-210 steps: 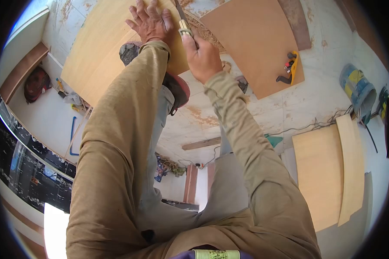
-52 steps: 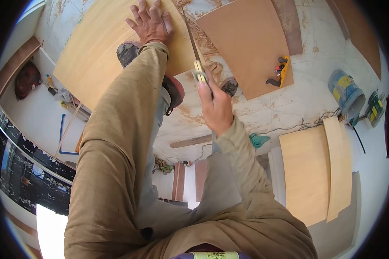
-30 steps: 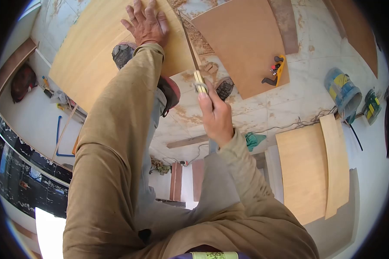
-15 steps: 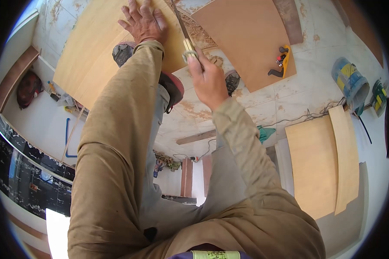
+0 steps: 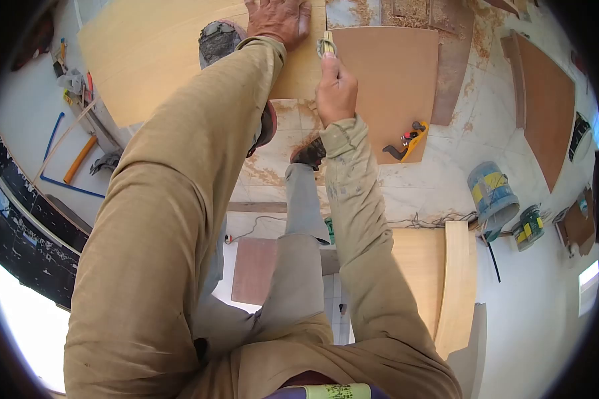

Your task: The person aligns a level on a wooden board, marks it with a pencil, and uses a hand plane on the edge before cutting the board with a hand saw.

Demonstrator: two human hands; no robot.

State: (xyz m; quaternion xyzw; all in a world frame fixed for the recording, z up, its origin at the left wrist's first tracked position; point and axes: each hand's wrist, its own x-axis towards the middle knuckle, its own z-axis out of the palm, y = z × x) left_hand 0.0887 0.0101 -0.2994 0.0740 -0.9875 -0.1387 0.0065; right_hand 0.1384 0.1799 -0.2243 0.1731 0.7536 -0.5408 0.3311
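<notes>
My left hand (image 5: pixel 277 18) lies flat on a pale plywood sheet (image 5: pixel 146 66), its fingertips cut off by the top of the view. Beside it, a dusty shoe (image 5: pixel 219 43) rests on the same sheet. My right hand (image 5: pixel 337 90) is closed around the light handle of a handsaw (image 5: pixel 327 45), at the right edge of the plywood. The saw's blade is barely visible, seen edge-on near the top. Under and right of that hand lies a brown board (image 5: pixel 386 80), with a yellow hand plane (image 5: pixel 412 139) on its near end.
Sawdust lies on the tiled floor. A blue-yellow bucket (image 5: pixel 492 193) and a green container (image 5: pixel 528 226) stand at right, near a cable. More cut plywood (image 5: pixel 456 286) lies at lower right. Several tools, a blue frame (image 5: pixel 52 143) and an orange handle (image 5: pixel 80 159) are at left.
The view has shifted, so the hands sit higher in it and the fingertips leave the frame. The saw now points straight away instead of slanting left. Both hands keep their places.
</notes>
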